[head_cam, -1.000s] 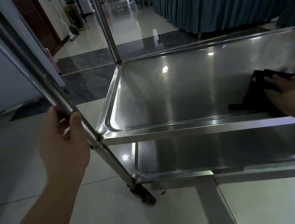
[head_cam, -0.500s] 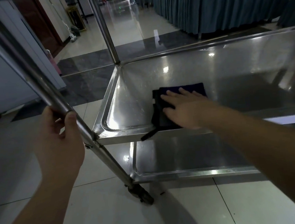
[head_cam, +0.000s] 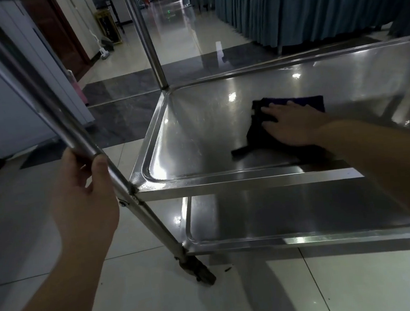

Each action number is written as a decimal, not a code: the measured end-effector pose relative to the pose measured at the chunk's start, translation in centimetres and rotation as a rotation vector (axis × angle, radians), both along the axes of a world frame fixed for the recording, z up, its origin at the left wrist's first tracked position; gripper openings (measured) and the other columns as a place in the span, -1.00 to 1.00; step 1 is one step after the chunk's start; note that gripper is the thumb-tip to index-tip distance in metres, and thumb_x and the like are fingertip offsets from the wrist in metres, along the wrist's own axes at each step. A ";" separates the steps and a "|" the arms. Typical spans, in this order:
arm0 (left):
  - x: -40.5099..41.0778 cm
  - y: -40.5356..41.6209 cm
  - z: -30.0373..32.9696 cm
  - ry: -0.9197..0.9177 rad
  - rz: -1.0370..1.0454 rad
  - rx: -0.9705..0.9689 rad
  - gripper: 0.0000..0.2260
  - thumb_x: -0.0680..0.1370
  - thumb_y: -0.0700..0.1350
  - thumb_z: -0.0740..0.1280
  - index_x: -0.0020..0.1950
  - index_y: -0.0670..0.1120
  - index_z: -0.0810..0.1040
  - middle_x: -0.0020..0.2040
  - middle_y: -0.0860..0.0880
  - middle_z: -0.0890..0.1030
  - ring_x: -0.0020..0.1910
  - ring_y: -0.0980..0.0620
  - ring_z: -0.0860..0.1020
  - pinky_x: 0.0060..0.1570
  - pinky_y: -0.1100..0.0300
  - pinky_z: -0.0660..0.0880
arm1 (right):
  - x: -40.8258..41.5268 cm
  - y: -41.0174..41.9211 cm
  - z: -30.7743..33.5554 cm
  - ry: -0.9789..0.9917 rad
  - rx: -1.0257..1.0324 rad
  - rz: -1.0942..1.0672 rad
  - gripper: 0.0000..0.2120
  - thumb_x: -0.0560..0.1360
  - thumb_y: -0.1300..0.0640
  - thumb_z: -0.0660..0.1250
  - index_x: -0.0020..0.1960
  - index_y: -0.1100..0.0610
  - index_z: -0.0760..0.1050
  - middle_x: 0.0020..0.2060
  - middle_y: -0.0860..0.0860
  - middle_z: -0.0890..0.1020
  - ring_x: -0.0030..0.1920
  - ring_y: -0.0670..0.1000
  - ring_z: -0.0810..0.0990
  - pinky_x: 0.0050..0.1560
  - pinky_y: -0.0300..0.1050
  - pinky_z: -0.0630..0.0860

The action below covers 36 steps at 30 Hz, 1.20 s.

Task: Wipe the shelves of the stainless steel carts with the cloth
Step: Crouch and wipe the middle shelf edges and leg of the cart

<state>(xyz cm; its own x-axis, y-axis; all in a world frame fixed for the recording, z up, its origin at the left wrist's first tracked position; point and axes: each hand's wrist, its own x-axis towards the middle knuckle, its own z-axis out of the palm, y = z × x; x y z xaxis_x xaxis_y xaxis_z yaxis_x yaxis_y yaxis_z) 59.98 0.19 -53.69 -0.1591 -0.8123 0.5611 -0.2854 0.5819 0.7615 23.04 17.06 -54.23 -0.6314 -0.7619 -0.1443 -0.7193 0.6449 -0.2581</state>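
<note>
A stainless steel cart fills the middle and right of the head view. Its middle shelf [head_cam: 197, 136] is a shallow shiny tray, and a lower shelf [head_cam: 290, 212] lies beneath it. A dark blue cloth [head_cam: 256, 131] lies flat on the middle shelf, right of centre. My right hand [head_cam: 293, 125] presses down on the cloth with straight, spread fingers. My left hand [head_cam: 83, 198] grips the cart's near left upright post [head_cam: 54, 114], with fingers and thumb curled round it just above the shelf joint.
A caster wheel [head_cam: 199, 270] sits at the foot of the near left post on the pale tiled floor. Another post [head_cam: 147, 41] rises at the far left corner. Blue curtains [head_cam: 297, 6] hang at the back right; white cabinets [head_cam: 8, 98] stand left.
My right hand swept the cloth from the shelf's right side to its front left, then back rightward and slightly away from the front rim. My left hand has kept its grip on the post.
</note>
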 end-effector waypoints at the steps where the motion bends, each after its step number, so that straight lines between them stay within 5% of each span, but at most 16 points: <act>1: 0.0 0.0 0.1 -0.007 0.003 0.002 -0.88 0.65 0.11 0.23 0.11 0.14 0.52 -0.05 0.30 0.64 0.00 0.37 0.60 -0.20 0.62 0.36 | 1.6 0.3 0.0 -0.007 0.007 0.059 -0.33 0.56 -0.36 -0.08 0.63 -0.24 -0.05 0.63 -0.23 -0.02 0.64 0.06 -0.07 0.57 0.19 -0.08; 5: 0.0 0.2 0.3 -0.047 0.012 0.005 -0.92 0.68 0.05 0.25 0.12 0.12 0.51 -0.07 0.37 0.61 0.00 0.44 0.56 -0.18 0.61 0.38 | 7.4 3.2 0.0 -0.038 -0.005 0.258 -0.26 0.44 -0.45 -0.19 0.61 -0.33 -0.07 0.57 -0.38 -0.05 0.61 -0.13 -0.13 0.55 0.00 -0.18; 9: 0.1 0.4 0.5 -0.131 0.025 -0.002 -0.95 0.69 0.00 0.29 0.15 0.13 0.48 -0.07 0.34 0.60 -0.05 0.45 0.57 -0.21 0.51 0.40 | 9.4 4.7 1.1 0.002 -0.035 0.252 -0.40 0.59 -0.33 -0.12 0.62 -0.29 0.00 0.60 -0.32 -0.01 0.61 -0.16 -0.10 0.59 -0.03 -0.15; 16: 0.9 1.8 0.2 -0.202 -0.026 0.046 -0.54 0.62 -0.11 0.39 0.49 0.09 0.38 0.27 0.17 0.58 0.19 0.29 0.57 0.20 0.07 0.57 | 9.7 4.4 1.1 0.009 -0.037 0.243 -0.36 0.55 -0.34 -0.16 0.62 -0.28 0.01 0.61 -0.30 0.01 0.62 -0.14 -0.08 0.59 -0.01 -0.13; 20: 1.5 4.0 -1.2 -0.190 0.028 -0.111 -0.34 0.55 -0.19 0.47 0.60 0.00 0.28 0.47 -0.02 0.33 0.37 -0.01 0.43 0.29 -0.06 0.52 | 9.7 4.3 1.0 0.011 -0.035 0.245 -0.34 0.53 -0.35 -0.18 0.62 -0.28 0.00 0.61 -0.30 0.00 0.62 -0.13 -0.08 0.60 0.02 -0.11; 24: 0.4 5.9 -2.0 -0.259 -0.082 -0.208 -0.44 0.53 -0.21 0.44 0.50 0.00 0.39 0.43 -0.04 0.36 0.32 -0.01 0.45 0.28 0.02 0.50 | 9.4 4.3 0.9 0.004 -0.024 0.243 -0.39 0.57 -0.32 -0.15 0.62 -0.28 -0.01 0.61 -0.30 -0.02 0.62 -0.13 -0.09 0.61 0.03 -0.12; 29: -2.3 7.4 -2.1 -0.369 -0.229 -0.288 -0.56 0.58 -0.18 0.37 0.46 -0.04 0.46 0.39 0.07 0.40 0.34 0.16 0.41 0.36 0.49 0.23 | 9.3 4.4 1.0 -0.002 -0.014 0.242 -0.45 0.64 -0.26 -0.11 0.63 -0.27 -0.02 0.61 -0.29 -0.02 0.62 -0.13 -0.09 0.61 0.04 -0.13; 33: -5.1 8.9 -2.3 -0.391 -0.312 -0.296 -0.59 0.61 -0.13 0.33 0.47 -0.04 0.46 0.40 0.11 0.44 0.37 0.40 0.30 0.35 0.55 0.16 | 9.3 4.5 1.0 0.000 -0.010 0.248 -0.45 0.66 -0.24 -0.12 0.64 -0.23 -0.03 0.62 -0.27 -0.02 0.62 -0.12 -0.09 0.61 0.04 -0.13; 36: -7.4 9.8 -2.4 -0.430 -0.346 -0.275 -0.59 0.64 -0.05 0.29 0.50 -0.06 0.45 0.43 0.07 0.44 0.38 0.37 0.30 0.36 0.51 0.18 | 9.1 4.8 1.1 -0.005 -0.013 0.253 -0.45 0.67 -0.23 -0.11 0.65 -0.21 -0.03 0.63 -0.25 -0.03 0.63 -0.10 -0.09 0.60 0.03 -0.13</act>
<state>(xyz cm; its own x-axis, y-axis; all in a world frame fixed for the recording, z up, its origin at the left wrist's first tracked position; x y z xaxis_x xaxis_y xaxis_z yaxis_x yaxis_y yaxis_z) 52.60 10.03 -56.07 -0.6457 -0.5078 0.5702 -0.2932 0.8544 0.4289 32.12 21.83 -53.09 -0.4200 -0.8973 -0.1360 -0.8561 0.4414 -0.2688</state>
